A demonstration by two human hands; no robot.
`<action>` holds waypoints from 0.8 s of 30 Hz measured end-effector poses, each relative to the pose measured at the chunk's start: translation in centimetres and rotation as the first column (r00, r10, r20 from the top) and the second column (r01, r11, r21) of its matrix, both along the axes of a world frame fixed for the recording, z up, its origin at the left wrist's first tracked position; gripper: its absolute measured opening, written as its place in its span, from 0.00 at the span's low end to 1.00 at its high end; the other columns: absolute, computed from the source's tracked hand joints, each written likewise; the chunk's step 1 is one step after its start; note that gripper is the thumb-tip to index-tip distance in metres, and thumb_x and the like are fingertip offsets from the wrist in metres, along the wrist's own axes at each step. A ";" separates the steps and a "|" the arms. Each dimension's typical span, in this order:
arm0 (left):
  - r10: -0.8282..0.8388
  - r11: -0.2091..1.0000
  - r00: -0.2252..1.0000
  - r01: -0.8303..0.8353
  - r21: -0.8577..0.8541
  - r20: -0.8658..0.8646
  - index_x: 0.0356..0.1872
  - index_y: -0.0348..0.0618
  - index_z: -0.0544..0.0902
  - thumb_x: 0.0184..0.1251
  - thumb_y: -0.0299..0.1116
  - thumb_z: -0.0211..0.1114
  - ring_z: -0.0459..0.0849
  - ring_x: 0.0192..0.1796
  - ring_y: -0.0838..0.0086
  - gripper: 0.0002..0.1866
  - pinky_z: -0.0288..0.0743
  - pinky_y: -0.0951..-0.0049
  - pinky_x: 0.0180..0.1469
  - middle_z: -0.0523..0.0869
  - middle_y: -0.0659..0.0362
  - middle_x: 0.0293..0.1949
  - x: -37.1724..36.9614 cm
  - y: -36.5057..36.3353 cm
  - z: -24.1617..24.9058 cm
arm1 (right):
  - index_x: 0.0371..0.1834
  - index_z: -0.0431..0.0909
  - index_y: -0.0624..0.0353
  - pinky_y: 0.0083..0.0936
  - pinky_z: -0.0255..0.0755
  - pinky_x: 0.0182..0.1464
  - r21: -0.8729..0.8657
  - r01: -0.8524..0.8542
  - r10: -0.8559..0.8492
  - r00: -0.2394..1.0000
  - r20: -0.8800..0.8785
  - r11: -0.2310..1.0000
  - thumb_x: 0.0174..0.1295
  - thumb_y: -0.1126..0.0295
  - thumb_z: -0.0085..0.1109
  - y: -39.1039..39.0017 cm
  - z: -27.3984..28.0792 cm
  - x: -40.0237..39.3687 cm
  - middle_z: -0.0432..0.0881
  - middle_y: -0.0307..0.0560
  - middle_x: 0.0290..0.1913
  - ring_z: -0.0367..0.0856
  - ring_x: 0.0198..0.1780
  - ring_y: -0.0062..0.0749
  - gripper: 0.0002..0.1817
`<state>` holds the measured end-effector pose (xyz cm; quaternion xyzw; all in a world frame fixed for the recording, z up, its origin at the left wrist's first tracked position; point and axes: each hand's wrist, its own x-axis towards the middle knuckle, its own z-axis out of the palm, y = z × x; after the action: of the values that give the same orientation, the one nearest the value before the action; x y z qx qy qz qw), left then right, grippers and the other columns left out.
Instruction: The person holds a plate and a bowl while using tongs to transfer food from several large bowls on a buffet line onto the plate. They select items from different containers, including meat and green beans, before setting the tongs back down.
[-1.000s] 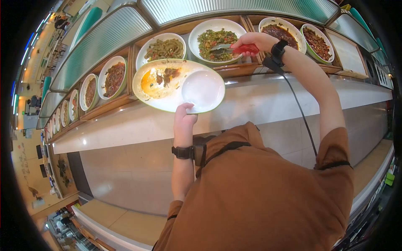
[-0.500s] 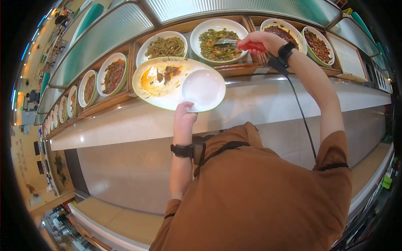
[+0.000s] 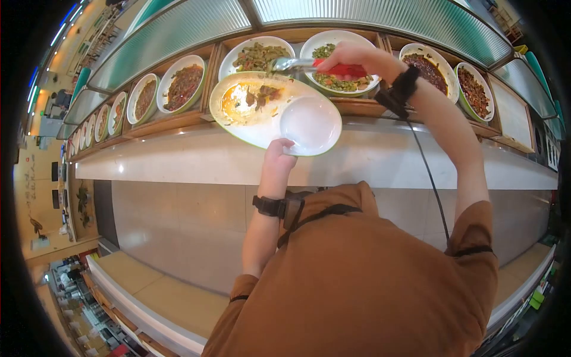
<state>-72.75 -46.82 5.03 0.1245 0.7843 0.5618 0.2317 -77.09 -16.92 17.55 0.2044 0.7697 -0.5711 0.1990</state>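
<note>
My left hand (image 3: 278, 156) grips the near edge of a white oval plate (image 3: 238, 130), thumb on top, and holds it over the counter. Brown food pieces (image 3: 262, 95) lie in orange oil at the plate's left, beside a round white hollow (image 3: 309, 125) on its right. My right hand (image 3: 351, 59) is closed on the red handle of metal tongs (image 3: 291, 65), which point left. The tong tips are just above the plate's far rim, near the bowl of green peppers (image 3: 262, 55). Under my right hand is a bowl of chopped green vegetables (image 3: 339, 82).
Several more food bowls stand in a wooden-framed row, including a dark saucy dish (image 3: 429, 70) to the right and a reddish dish (image 3: 183, 86) to the left. Ribbed glass panels (image 3: 357, 13) rise behind. A white counter ledge (image 3: 178, 156) runs in front. A black cable (image 3: 429, 172) hangs from my right wrist.
The tongs have lifted out of the chopped green vegetables and swung left toward the plate. The view has shifted, with the bowls now farther right in frame.
</note>
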 end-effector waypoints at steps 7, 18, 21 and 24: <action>-0.010 1.000 1.000 0.010 0.012 0.000 0.46 0.35 0.78 0.47 0.23 0.58 0.75 0.42 0.75 0.20 0.69 0.78 0.47 0.80 0.57 0.39 0.0 0.0 0.4 | 0.14 0.75 0.68 0.22 0.56 0.12 0.310 -0.227 0.260 0.963 -0.069 0.923 0.47 0.63 0.68 -2.6 -2.6 -1.7 0.73 0.44 0.12 0.68 0.11 0.24 0.18; -0.052 0.998 0.997 0.052 -0.017 0.051 0.47 0.35 0.76 0.51 0.23 0.54 0.74 0.42 0.73 0.19 0.69 0.76 0.47 0.78 0.55 0.39 0.0 -0.1 0.3 | 0.11 0.75 0.65 0.24 0.63 0.16 0.455 -0.267 0.353 0.928 -0.115 0.849 0.47 0.56 0.67 -1.9 -2.4 -0.3 0.73 0.44 0.12 0.71 0.12 0.27 0.22; -0.034 0.999 0.999 0.034 -0.032 -0.004 0.47 0.34 0.76 0.49 0.23 0.55 0.74 0.41 0.72 0.20 0.69 0.76 0.47 0.79 0.54 0.39 0.4 0.1 1.2 | 0.12 0.76 0.65 0.24 0.63 0.16 0.417 -0.172 0.251 0.957 -0.144 0.893 0.47 0.54 0.67 -0.7 -1.0 0.9 0.73 0.43 0.12 0.71 0.13 0.27 0.23; -0.022 1.000 0.999 0.022 0.015 -0.027 0.47 0.35 0.78 0.47 0.24 0.59 0.74 0.39 0.76 0.21 0.69 0.79 0.45 0.79 0.58 0.36 -0.1 -0.1 -0.2 | 0.14 0.78 0.67 0.22 0.63 0.15 0.469 -0.071 0.164 0.974 -0.159 0.880 0.48 0.52 0.68 2.2 -1.1 1.3 0.74 0.44 0.13 0.71 0.13 0.27 0.24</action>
<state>-72.81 -46.95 4.82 0.1423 0.7817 0.5634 0.2261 -75.76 -14.68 16.45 0.1418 0.9097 -0.3763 0.1032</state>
